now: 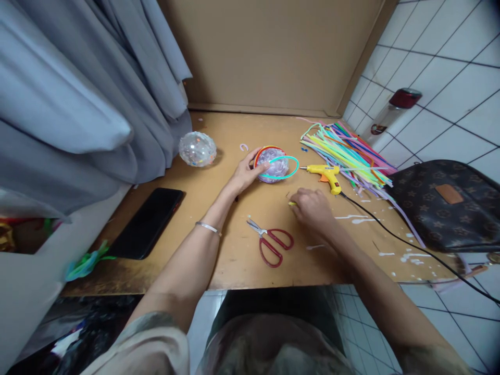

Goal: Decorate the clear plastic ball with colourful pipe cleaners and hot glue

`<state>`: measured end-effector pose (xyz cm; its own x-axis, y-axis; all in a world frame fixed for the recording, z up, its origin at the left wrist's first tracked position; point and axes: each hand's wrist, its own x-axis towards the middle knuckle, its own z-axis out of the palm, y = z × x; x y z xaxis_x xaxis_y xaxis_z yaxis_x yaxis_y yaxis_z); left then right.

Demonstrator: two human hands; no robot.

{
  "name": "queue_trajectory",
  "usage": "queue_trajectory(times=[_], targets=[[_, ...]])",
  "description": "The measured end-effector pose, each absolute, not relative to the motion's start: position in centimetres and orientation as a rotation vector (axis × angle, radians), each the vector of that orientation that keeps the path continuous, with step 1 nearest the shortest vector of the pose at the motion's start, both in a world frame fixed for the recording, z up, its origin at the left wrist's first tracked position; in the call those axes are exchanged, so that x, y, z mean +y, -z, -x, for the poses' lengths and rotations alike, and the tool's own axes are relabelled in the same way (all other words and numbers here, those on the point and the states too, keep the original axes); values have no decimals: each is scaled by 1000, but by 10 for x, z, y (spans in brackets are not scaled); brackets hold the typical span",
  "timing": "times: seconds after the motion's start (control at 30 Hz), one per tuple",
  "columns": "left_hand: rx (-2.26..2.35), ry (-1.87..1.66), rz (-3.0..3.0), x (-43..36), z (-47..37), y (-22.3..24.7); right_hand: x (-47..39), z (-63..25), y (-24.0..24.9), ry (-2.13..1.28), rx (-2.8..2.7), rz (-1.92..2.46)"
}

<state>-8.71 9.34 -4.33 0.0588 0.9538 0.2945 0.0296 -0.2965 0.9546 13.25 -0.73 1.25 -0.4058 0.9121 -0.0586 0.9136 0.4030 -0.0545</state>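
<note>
My left hand point(247, 174) grips a rounded, purple-and-clear ball point(276, 165) at its left side, thumb on the front and fingers behind. Red and yellow fuzzy strips curve over the ball's upper left edge. A turquoise pipe cleaner point(298, 165) forms a loop that sticks out to the right from the ball. My right hand point(312, 207) is closed low over the table, apart from the ball, with a tiny yellowish bit showing at its fingertips. Red-handled scissors point(270, 242) lie slightly open between my forearms. Just beyond my right hand rests a yellow hot glue gun point(326, 174).
A bundle of coloured pipe cleaners point(347, 151) lies at the back right beside a brown patterned bag point(449, 203). The glue gun's black cord point(390, 233) crosses the right side. A clear ball point(197, 149) and a black phone point(146, 224) are on the left, near a grey curtain point(97, 104).
</note>
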Motion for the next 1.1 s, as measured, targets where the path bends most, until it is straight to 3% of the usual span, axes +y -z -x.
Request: queue_trajectory(times=[0.13, 0.33, 0.57, 0.9, 1.1], targets=[[1033, -1360, -1480, 92, 88, 42, -6, -158, -32, 569, 2839, -1596], [1026, -1325, -1507, 86, 93, 39, 43, -154, -24, 529, 3204, -2291], [1036, -1305, -1537, 87, 97, 39, 81, -132, -15, 1046, 3131, -2204], [1012, -1324, -1382, 87, 100, 43, 96, -132, 4, 1016, 3109, -2179], [977, -1392, -1251, 88, 98, 49, 106, -127, 20, 1185, 3115, -2261]])
